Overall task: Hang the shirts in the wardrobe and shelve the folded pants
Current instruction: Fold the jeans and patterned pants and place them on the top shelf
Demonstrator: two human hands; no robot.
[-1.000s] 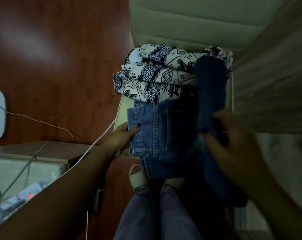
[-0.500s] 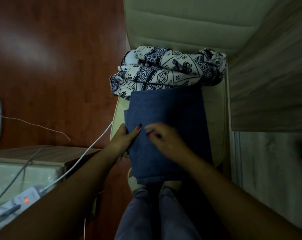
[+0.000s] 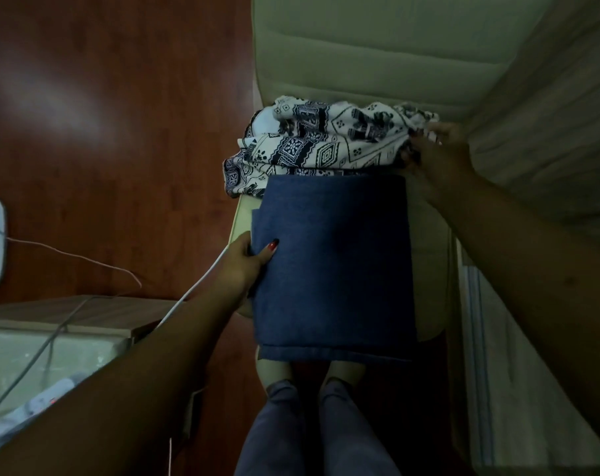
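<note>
Head cam: folded blue jeans [image 3: 333, 266] lie flat on cream chair seat [image 3: 429, 269], fold looks done but not shelved yet. Patterned black-and-white garment [image 3: 312, 146] sits bunched at seat back, unhung; no wardrobe or shelf in view, so most of the job looks left. Left hand [image 3: 247, 266] pinches jeans' left edge, thumb on top, fingers under. Right hand [image 3: 436, 149] fingers curled into garment's right end, apparently gripping cloth.
</note>
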